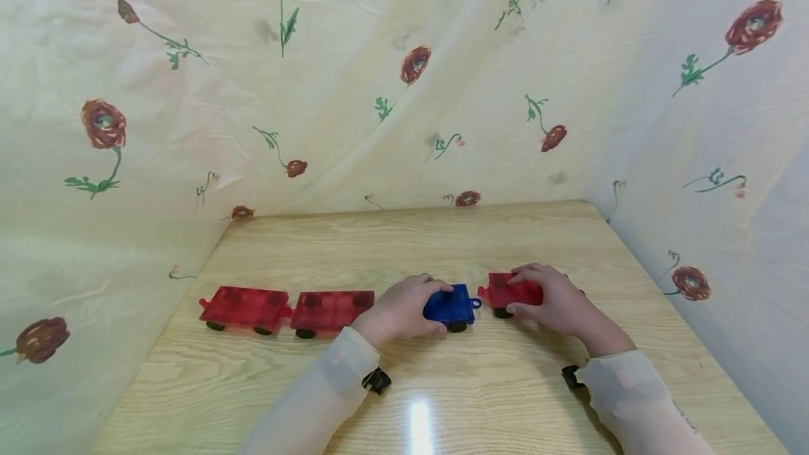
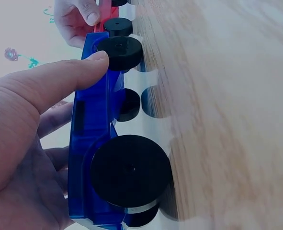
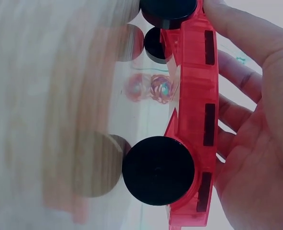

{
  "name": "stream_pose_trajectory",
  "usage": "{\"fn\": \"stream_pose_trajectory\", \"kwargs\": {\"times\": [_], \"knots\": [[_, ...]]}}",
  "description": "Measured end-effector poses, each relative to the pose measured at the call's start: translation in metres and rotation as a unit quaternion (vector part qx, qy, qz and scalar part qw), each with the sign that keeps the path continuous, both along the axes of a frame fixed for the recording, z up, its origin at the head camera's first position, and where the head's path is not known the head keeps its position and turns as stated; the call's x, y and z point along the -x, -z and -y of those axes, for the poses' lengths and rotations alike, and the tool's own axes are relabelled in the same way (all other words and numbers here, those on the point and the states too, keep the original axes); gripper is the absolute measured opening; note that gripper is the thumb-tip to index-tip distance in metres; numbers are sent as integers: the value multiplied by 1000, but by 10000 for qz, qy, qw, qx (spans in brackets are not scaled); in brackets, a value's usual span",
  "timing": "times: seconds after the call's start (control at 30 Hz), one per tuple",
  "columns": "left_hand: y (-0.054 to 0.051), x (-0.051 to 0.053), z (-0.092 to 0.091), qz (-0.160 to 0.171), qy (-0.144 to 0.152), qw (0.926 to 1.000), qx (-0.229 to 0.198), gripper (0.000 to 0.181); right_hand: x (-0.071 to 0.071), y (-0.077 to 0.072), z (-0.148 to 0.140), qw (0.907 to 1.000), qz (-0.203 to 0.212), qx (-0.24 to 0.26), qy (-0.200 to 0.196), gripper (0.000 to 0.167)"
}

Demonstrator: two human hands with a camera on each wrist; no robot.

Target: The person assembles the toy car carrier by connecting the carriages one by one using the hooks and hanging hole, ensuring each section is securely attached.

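My left hand (image 1: 404, 309) grips a blue toy train car (image 1: 456, 306) by its sides, thumb near, other fingers on the far side. In the left wrist view the blue body (image 2: 94, 120) stands on black wheels, with the thumb close to one wheel. To the right, my right hand (image 1: 559, 302) holds a red toy train car (image 1: 501, 289) between thumb and fingers. Its see-through red frame (image 3: 191, 86) fills the right wrist view. A small gap shows between the blue car's ring coupling (image 1: 477, 303) and the red car's hook (image 1: 483, 292).
Two more red toy cars stand in line at the left: an outer car (image 1: 246, 306) and an inner car (image 1: 331, 309), meeting end to end. All are on a wood-grain table (image 1: 404, 244). Flower-patterned cloth (image 1: 341, 90) rises behind and beside it.
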State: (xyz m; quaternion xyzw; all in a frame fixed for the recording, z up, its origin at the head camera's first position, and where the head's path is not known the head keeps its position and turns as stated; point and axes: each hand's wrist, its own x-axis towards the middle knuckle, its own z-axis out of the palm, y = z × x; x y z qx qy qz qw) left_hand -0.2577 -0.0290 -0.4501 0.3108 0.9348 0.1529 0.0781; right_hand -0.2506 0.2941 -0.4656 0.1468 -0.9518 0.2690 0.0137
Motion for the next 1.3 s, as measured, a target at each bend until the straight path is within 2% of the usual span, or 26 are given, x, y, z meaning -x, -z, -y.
{"fn": "stream_pose_trajectory", "kwargs": {"times": [0.5,0.73,0.93,1.3], "knots": [[4,1,-1,-122,59,9996,-266,71,-2,2,-5,9996,-102,57,-265,47],[3,0,-1,-87,17,9993,-376,71,-4,1,-4,9991,-178,130,-367,45],[2,-1,1,-14,-27,9989,-470,71,-6,-1,-3,9991,-165,128,-365,45],[5,0,2,-73,1,9985,-548,73,-9,-1,2,9988,-108,231,-418,44]]}}
